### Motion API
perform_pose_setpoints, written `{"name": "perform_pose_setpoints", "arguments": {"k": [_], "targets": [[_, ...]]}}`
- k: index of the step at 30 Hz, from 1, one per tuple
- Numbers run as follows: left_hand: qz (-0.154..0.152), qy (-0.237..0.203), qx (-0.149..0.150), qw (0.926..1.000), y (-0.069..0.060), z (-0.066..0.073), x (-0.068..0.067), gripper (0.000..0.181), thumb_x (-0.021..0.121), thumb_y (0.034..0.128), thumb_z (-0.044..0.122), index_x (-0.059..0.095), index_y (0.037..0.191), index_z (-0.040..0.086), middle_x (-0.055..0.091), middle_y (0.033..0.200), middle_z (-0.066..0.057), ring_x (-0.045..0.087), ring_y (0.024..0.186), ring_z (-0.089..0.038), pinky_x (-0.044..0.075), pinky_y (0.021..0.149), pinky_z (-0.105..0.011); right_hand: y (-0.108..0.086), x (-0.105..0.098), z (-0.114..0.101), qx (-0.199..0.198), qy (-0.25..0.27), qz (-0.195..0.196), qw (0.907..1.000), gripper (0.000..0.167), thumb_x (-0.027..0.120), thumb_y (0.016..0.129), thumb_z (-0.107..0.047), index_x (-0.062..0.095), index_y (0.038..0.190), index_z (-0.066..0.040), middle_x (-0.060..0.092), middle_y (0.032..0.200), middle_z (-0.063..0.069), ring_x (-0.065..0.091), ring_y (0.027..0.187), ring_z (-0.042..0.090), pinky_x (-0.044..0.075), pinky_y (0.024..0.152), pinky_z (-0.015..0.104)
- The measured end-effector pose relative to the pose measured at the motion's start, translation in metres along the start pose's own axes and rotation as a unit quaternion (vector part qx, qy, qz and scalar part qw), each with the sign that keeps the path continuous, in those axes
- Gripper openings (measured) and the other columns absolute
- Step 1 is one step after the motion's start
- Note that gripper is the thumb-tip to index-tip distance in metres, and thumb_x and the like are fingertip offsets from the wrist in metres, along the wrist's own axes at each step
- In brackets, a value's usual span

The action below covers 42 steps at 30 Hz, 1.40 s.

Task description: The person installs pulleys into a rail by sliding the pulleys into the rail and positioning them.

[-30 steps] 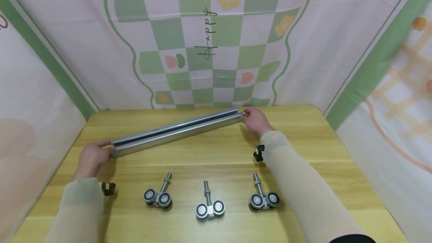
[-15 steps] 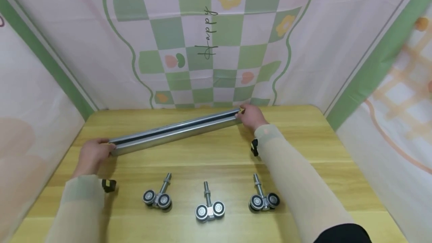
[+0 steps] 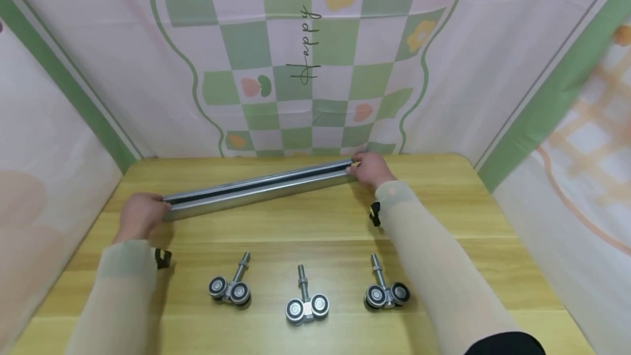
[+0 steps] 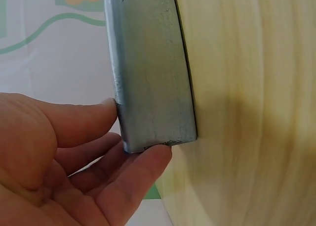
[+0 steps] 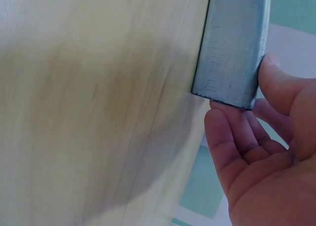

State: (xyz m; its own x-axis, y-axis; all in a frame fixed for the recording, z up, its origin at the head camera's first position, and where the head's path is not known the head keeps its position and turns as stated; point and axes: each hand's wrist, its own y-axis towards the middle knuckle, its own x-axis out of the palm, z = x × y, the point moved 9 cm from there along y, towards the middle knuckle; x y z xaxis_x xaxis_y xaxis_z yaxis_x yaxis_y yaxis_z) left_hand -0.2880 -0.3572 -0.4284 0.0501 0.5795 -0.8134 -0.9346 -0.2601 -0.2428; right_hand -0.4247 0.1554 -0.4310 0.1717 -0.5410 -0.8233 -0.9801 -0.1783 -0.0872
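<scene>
Rail [image 3: 261, 190] lies btwn L grip [image 3: 142, 215] & R grip [image 3: 372, 170].

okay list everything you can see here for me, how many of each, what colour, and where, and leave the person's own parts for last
Metal rail: one, silver with a dark slot, slanting across the table's far half
Wheeled carriages with bolts: three, silver and black, in the near half
Table: one, yellowish wood, below everything
Printed cloth: count unclear, white with green, yellow and orange, behind and beside the table
Small devices: two, black, at the wrists
Rounded thing: one, black, bottom right, cut off
Sleeves: two, beige
Left grip: one, bare, holding the rail's left end
Right grip: one, bare, holding its right end
</scene>
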Motion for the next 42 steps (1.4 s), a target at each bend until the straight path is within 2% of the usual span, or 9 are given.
{"name": "perform_pose_setpoints", "arguments": {"k": [7,16,21,28,34,42], "targets": [[0.004,0.010,0.015,0.9998,0.005,0.006,0.000,0.051,0.059,0.0949,0.018,0.050,0.133,-0.015,0.047,0.137,-0.035,0.044,0.122,-0.055,0.036,0.102,-0.061,0.000,-0.003,0.008,0.002,-0.008,-0.003,1.0000,0.053,0.065,0.098,-0.022,0.050,0.142,0.004,0.048,0.145,0.022,0.055,0.121,0.038,0.043,0.102,0.049],[-0.002,0.014,0.038,0.9992,0.013,0.019,0.007,0.052,0.059,0.0950,0.020,0.050,0.135,-0.013,0.047,0.138,-0.034,0.045,0.123,-0.053,0.036,0.103,-0.059,-0.006,-0.011,0.026,0.009,-0.010,0.006,0.9999,0.053,0.066,0.098,-0.026,0.053,0.141,0.002,0.058,0.134,0.024,0.057,0.117,0.040,0.043,0.101,0.051],[-0.013,0.016,0.032,0.9993,0.017,0.027,0.013,0.053,0.059,0.0959,0.020,0.049,0.137,-0.011,0.045,0.141,-0.033,0.042,0.127,-0.053,0.036,0.104,-0.059,-0.012,-0.017,0.037,0.015,-0.007,0.010,0.9998,0.052,0.066,0.098,-0.025,0.054,0.138,0.004,0.056,0.135,0.025,0.055,0.119,0.042,0.042,0.101,0.052],[-0.021,0.011,0.036,0.9991,0.018,0.040,0.021,0.053,0.058,0.0974,0.020,0.048,0.139,-0.011,0.043,0.143,-0.032,0.040,0.129,-0.052,0.034,0.105,-0.059,-0.020,-0.025,0.045,0.011,-0.022,0.008,0.9997,0.051,0.066,0.098,-0.025,0.055,0.136,0.007,0.054,0.137,0.026,0.046,0.128,0.044,0.035,0.108,0.054],[-0.031,0.003,0.032,0.9990,0.022,0.047,0.024,0.054,0.060,0.0964,0.019,0.047,0.139,-0.011,0.042,0.143,-0.033,0.039,0.129,-0.052,0.035,0.105,-0.059,-0.030,-0.031,0.051,0.015,-0.007,0.007,0.9998,0.050,0.066,0.098,-0.023,0.055,0.135,0.009,0.053,0.138,0.027,0.046,0.128,0.045,0.037,0.106,0.055],[-0.033,0.015,0.050,0.9981,0.027,0.058,0.030,0.051,0.060,0.0956,0.018,0.051,0.136,-0.011,0.047,0.140,-0.032,0.043,0.127,-0.051,0.037,0.104,-0.058,-0.040,-0.039,0.060,0.017,-0.017,0.016,0.9996,0.050,0.066,0.098,-0.023,0.056,0.134,0.009,0.053,0.139,0.026,0.045,0.130,0.045,0.034,0.108,0.055]]}}
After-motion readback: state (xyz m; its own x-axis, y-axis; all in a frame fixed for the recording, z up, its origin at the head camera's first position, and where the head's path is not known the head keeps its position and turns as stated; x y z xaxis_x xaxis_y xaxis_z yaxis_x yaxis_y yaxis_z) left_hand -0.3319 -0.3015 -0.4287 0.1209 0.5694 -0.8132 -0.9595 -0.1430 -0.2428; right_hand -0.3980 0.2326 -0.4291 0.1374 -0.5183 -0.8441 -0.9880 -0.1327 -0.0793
